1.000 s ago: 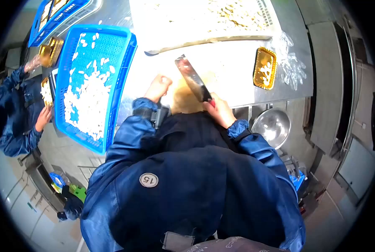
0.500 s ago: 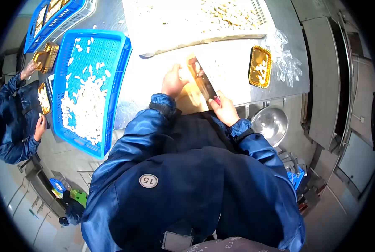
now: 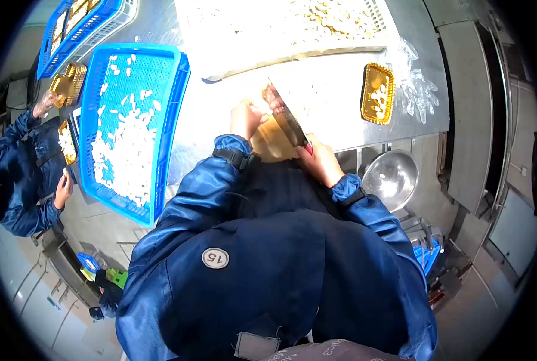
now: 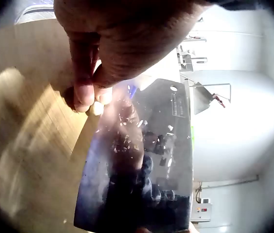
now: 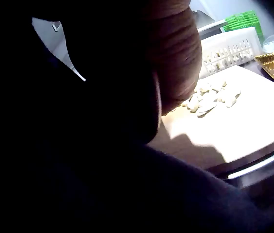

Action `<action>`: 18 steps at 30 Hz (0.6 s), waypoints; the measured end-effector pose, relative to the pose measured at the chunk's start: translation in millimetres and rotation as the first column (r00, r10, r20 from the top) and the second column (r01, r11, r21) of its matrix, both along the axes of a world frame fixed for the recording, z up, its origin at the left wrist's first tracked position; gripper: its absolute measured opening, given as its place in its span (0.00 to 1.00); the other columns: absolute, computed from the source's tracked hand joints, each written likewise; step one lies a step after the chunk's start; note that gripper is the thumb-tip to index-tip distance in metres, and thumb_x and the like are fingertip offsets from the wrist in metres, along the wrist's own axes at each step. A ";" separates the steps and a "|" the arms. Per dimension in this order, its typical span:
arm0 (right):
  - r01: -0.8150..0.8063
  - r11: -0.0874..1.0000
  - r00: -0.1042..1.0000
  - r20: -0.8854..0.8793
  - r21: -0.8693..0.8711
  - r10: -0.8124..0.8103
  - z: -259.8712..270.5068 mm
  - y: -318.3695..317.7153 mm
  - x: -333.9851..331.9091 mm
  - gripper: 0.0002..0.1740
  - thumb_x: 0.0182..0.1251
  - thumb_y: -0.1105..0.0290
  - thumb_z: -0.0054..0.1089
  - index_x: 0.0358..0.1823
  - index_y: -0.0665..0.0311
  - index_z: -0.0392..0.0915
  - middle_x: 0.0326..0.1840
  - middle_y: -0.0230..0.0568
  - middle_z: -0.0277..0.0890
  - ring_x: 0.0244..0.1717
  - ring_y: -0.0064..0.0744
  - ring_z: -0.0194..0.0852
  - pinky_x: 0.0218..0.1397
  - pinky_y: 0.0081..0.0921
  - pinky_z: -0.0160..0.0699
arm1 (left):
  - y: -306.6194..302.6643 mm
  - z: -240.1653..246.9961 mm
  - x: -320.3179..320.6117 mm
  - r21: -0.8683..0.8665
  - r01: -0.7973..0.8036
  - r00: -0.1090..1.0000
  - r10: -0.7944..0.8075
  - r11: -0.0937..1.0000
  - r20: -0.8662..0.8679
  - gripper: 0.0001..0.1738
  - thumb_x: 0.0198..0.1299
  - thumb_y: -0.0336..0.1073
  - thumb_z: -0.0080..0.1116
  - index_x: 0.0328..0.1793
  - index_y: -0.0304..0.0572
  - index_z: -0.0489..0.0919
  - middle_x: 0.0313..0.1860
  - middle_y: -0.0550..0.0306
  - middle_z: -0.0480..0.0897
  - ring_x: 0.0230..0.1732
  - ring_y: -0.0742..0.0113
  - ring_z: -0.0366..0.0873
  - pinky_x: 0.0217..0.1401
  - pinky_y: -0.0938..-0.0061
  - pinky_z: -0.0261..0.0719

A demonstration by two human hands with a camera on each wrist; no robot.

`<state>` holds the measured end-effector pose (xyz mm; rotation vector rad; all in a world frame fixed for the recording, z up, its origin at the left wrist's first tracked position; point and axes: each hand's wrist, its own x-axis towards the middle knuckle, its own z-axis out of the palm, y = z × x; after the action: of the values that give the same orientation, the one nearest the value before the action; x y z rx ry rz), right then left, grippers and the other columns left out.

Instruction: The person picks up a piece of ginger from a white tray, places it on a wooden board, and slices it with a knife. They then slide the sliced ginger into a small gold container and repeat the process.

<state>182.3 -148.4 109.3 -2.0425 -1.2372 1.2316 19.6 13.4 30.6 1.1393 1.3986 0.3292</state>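
In the head view my right hand (image 3: 321, 161) grips the red handle of a cleaver (image 3: 287, 123), its blade standing over the cutting board (image 3: 334, 99). My left hand (image 3: 244, 118) is close beside the blade. The left wrist view shows that hand's thumb and finger pinching a small pale piece of food (image 4: 96, 108) right at the blade's edge. Wet crumbs cling to the broad metal face. Several pale cut pieces (image 5: 207, 99) lie on the board in the right wrist view, where the dark foreground hides the handle.
Left of the board stands a blue basket (image 3: 175, 108) of white pieces. A gold tray (image 3: 364, 102) with a few pieces lies at right, near crumpled clear plastic (image 3: 416, 90). A white crate (image 3: 379, 24) is behind. Another person (image 3: 21, 162) works at far left; a steel bowl (image 3: 390, 180) sits below the table.
My left hand has moved right and up to the cleaver's blade. The blade now leans a little further over the board's middle, with my right hand still on its handle.
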 end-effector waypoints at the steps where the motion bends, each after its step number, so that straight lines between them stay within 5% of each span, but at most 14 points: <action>1: -0.005 1.000 1.000 -0.001 -0.003 0.005 1.3 0.0 0.2 0.12 0.70 0.66 0.58 0.48 0.64 0.71 0.34 0.68 0.79 0.42 0.71 0.79 0.43 0.50 0.78 | 0.6 0.4 0.9 -0.027 -0.011 1.000 0.012 1.000 0.021 0.05 0.63 0.22 0.62 0.38 0.32 0.76 0.28 0.58 0.81 0.28 0.73 0.82 0.31 0.78 0.84; 4: -0.021 1.000 1.000 -0.014 -0.019 0.021 4.1 0.8 0.8 0.12 0.70 0.66 0.58 0.48 0.64 0.71 0.35 0.68 0.79 0.43 0.70 0.79 0.44 0.50 0.78 | 0.5 -12.0 -3.0 0.007 -0.003 0.994 0.003 1.000 0.107 0.05 0.63 0.22 0.62 0.37 0.32 0.76 0.29 0.57 0.81 0.29 0.73 0.83 0.30 0.77 0.84; 10: -0.008 1.000 0.993 -0.116 0.012 0.009 -37.6 -0.1 -2.7 0.14 0.70 0.65 0.58 0.50 0.66 0.71 0.37 0.67 0.80 0.44 0.68 0.80 0.45 0.49 0.78 | 4.2 -21.5 -4.3 0.057 0.083 0.996 -0.082 0.995 -0.017 0.06 0.63 0.22 0.64 0.37 0.34 0.77 0.29 0.58 0.80 0.30 0.74 0.82 0.27 0.79 0.80; 13: 0.068 0.997 0.989 -0.133 0.046 -0.061 -53.1 4.5 -2.7 0.15 0.69 0.64 0.59 0.49 0.67 0.71 0.36 0.64 0.80 0.42 0.65 0.82 0.44 0.46 0.79 | 4.2 -18.2 -1.7 -0.008 0.051 0.992 -0.050 0.999 0.114 0.06 0.64 0.24 0.64 0.35 0.34 0.77 0.26 0.61 0.79 0.28 0.75 0.81 0.27 0.80 0.79; 15: 0.071 0.997 0.995 -0.072 0.039 -0.068 -43.5 5.9 6.5 0.16 0.69 0.64 0.59 0.49 0.68 0.72 0.35 0.61 0.81 0.40 0.62 0.83 0.42 0.44 0.80 | 5.5 -14.8 -6.3 0.063 0.203 0.977 -0.198 0.977 -0.078 0.08 0.69 0.30 0.61 0.36 0.34 0.78 0.25 0.61 0.79 0.24 0.75 0.80 0.28 0.80 0.80; 18: 0.082 0.996 0.979 -0.189 0.020 -0.077 -17.2 5.0 8.9 0.15 0.69 0.65 0.60 0.49 0.69 0.73 0.33 0.57 0.81 0.38 0.58 0.84 0.41 0.41 0.80 | 8.2 -8.6 -17.5 0.019 0.023 0.995 -0.025 1.000 0.097 0.08 0.70 0.33 0.59 0.39 0.34 0.80 0.26 0.57 0.82 0.23 0.74 0.81 0.26 0.78 0.80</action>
<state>191.3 -143.4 92.1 -1.8877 -1.0687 1.3276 2.0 21.6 22.1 1.1388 1.2979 0.3755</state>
